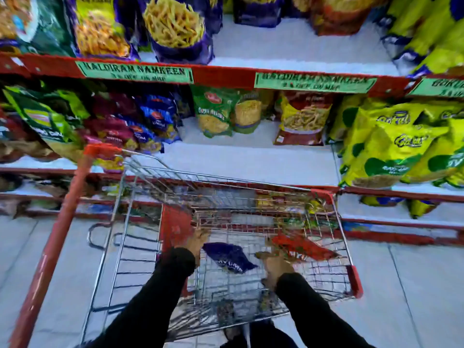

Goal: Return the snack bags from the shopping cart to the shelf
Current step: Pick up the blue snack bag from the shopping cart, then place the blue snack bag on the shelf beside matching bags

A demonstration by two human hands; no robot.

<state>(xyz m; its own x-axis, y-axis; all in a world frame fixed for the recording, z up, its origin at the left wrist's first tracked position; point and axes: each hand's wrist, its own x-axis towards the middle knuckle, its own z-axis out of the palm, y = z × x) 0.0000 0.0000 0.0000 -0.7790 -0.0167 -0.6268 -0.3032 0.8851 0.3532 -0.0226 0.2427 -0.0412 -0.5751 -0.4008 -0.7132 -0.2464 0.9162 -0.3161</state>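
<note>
Hands, head view: two, both in black sleeves, both reaching down into the shopping cart (251, 189). Left hand (198, 241) sits at the upper corner of the blue snack bag (229, 257), fingers curled at its edge; whether it has a firm grip cannot be told through the blur. Right hand (276, 268) rests at the lower left end of the red snack bag (301, 246), fingers bent toward it; grip likewise cannot be told.

Snack bags in the cart basket: two counted, one blue, one red, lying flat on the wire floor, near each other but apart. Coloured shapes seen through the far wire wall appear to be shelf stock behind, not cart contents.

Shelf (251, 159): three tiers in view, red-edged, white boards, with a bare stretch on the middle tier directly above the cart. Green price labels: three, the rightmost cut by the frame edge.

Risks, judged: a corner pinch may let a slick bag slip and drop back or onto the floor; a bag corner may snag in the wire mesh on lifting; leaning on the cart may roll it away from the shelf; a hurried placement may topple leaning neighbours.
</note>
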